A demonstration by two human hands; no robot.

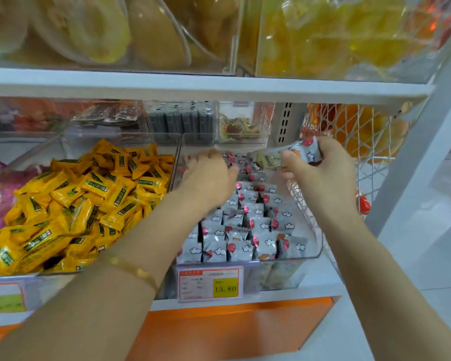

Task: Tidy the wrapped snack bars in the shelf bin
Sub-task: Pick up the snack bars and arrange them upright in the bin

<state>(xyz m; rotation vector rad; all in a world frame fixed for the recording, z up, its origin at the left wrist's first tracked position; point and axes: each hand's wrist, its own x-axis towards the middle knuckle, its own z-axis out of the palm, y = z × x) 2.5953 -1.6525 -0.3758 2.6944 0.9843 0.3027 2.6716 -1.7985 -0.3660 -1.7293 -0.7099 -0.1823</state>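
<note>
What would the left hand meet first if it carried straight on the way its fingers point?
The left hand would probably meet the grey snack bars at the back of the clear bin; depth unclear.

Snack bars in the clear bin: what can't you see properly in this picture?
Head view, back bars: partly hidden behind the left grip and right grip.
Head view, left grip's fingers: motion blur; can't tell if they hold anything.
Head view, held bars in right grip: blurred, count unclear.
Head view, price tag: small print too tiny to read.
</note>
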